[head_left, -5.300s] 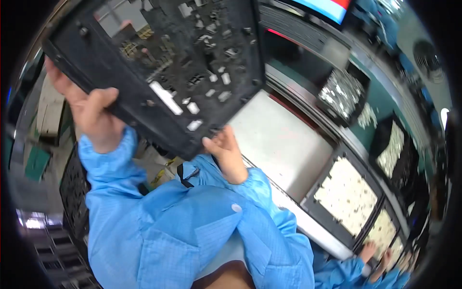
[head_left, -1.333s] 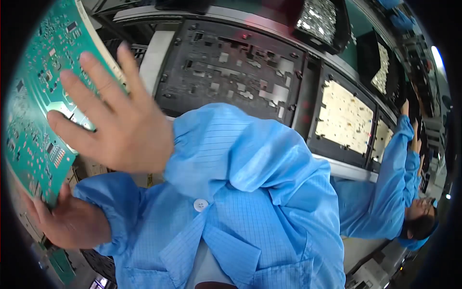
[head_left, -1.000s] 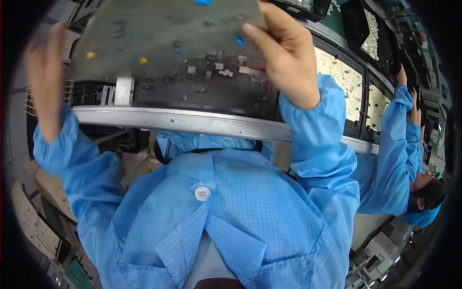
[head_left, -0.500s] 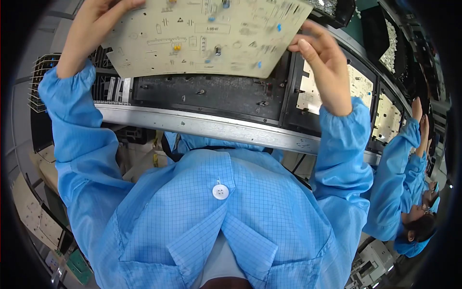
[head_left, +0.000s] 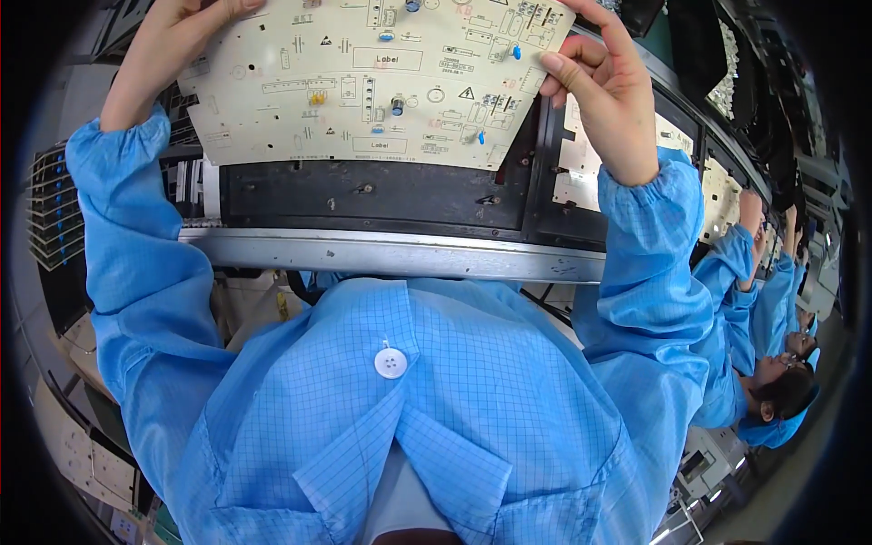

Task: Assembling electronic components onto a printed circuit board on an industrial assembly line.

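A cream circuit board (head_left: 363, 82) with small blue and yellow parts is held flat over a black carrier tray (head_left: 381, 195). My left hand (head_left: 168, 45) grips the board's left edge, and my right hand (head_left: 604, 86) pinches its right edge. The board hovers just above the tray, which sits on a metal conveyor rail (head_left: 391, 254). Both my arms wear blue sleeves.
More black trays with cream boards (head_left: 581, 154) follow to the right along the line. Other people in blue coats (head_left: 754, 300) work at the right. A rack of boards (head_left: 54, 209) stands at the left, and more boards (head_left: 91, 454) lie lower left.
I turned a green-backed board over from my left side and brought it up over the tray, cream side showing. It has come lower and steadier over the tray since half a second ago.
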`<move>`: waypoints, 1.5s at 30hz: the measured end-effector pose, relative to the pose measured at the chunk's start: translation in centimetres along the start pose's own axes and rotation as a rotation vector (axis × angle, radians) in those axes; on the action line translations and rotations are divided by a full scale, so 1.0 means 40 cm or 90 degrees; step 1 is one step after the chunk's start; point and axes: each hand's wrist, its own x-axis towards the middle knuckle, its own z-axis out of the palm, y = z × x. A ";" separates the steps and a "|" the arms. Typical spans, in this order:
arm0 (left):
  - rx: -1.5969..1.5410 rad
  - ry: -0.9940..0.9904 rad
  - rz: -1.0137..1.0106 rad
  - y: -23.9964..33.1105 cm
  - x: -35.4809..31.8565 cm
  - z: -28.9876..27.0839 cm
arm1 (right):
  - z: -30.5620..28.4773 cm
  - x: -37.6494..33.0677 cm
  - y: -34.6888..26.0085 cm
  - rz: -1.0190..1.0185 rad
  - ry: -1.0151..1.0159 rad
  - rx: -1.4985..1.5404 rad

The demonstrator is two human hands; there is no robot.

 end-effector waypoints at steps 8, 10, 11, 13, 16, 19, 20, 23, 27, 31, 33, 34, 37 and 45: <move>-0.073 -0.064 0.097 -0.179 0.045 0.127 | -0.021 0.011 0.060 0.046 0.045 -0.001; -0.086 -0.096 0.124 -0.156 0.049 0.125 | -0.050 0.026 0.083 -0.046 -0.030 -0.216; -0.090 -0.099 0.124 -0.116 0.042 0.128 | -0.043 0.023 0.083 -0.047 -0.017 -0.240; -0.114 -0.046 0.134 -0.015 0.019 0.133 | -0.033 0.019 0.074 -0.044 0.003 -0.235; -0.028 0.000 0.200 -0.134 0.033 0.160 | -0.059 0.029 0.120 -0.079 -0.007 -0.305; 0.088 0.046 0.238 -0.136 0.030 0.195 | -0.075 0.024 0.159 -0.196 0.012 -0.541; 0.137 0.059 0.275 -0.137 0.030 0.197 | -0.075 0.024 0.161 -0.282 0.052 -0.697; 0.344 0.127 0.307 -0.131 0.021 0.219 | -0.051 0.014 0.169 -0.233 0.080 -0.722; 0.309 0.055 0.266 -0.152 0.017 0.230 | -0.054 0.016 0.176 -0.212 0.061 -0.801; 0.245 0.093 0.288 -0.107 -0.007 0.214 | -0.092 0.032 0.153 -0.228 0.094 -0.745; 0.284 0.047 0.293 -0.078 -0.031 0.218 | -0.107 0.040 0.141 -0.262 0.126 -0.741; 0.323 0.003 0.297 -0.059 -0.041 0.223 | -0.114 0.044 0.139 -0.251 0.077 -0.743; 0.373 -0.092 0.284 -0.045 -0.074 0.274 | -0.095 0.047 0.150 -0.253 0.026 -0.745; 0.324 -0.120 0.236 -0.050 -0.098 0.287 | -0.107 0.057 0.158 -0.345 -0.108 -0.674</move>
